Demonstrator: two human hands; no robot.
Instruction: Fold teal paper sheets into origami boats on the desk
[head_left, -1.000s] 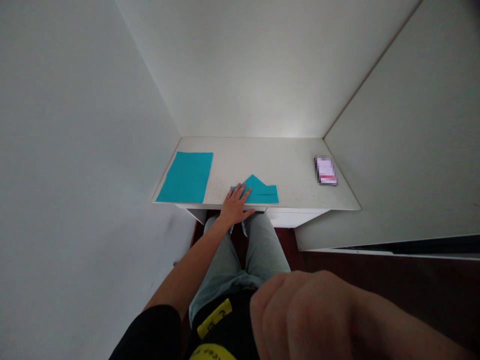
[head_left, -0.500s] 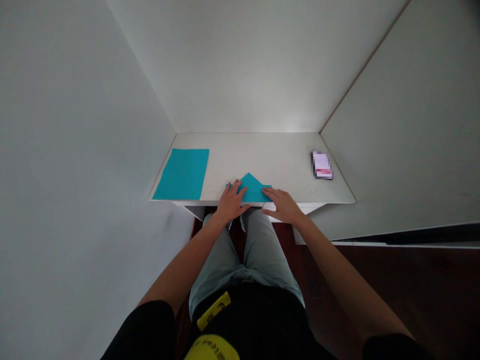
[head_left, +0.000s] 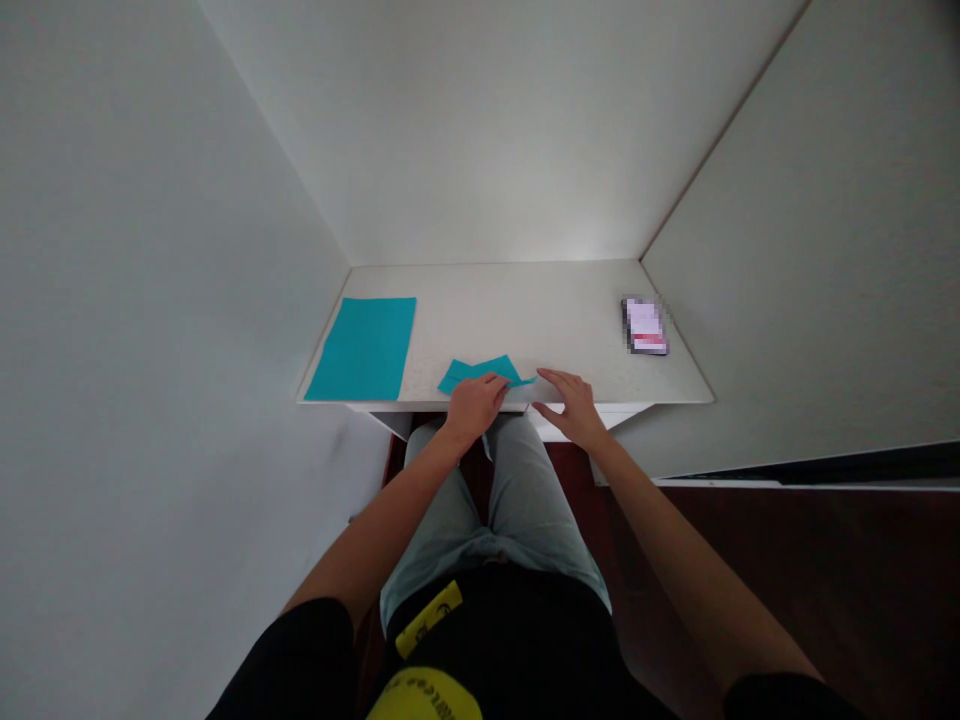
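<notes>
A folded piece of turquoise paper (head_left: 480, 370) is at the front edge of the white table, tilted, with one narrow end pointing right. My left hand (head_left: 477, 405) grips its near edge, thumb and fingers pinched together, and covers part of it. Just right of the paper's tip, my right hand (head_left: 571, 405) has its thumb and fingers apart and holds nothing. A flat sheet of turquoise paper (head_left: 365, 348) lies at the left end of the table.
The white table (head_left: 517, 310) is narrow, with walls behind and on both sides. A phone with a blurred screen (head_left: 645, 326) lies near its right end. My legs in light jeans (head_left: 517, 490) are below the front edge.
My left hand has gone from lying flat on the folded paper to pinching it. The paper has turned and lifted slightly. My right hand has come off it, a little to the right.
</notes>
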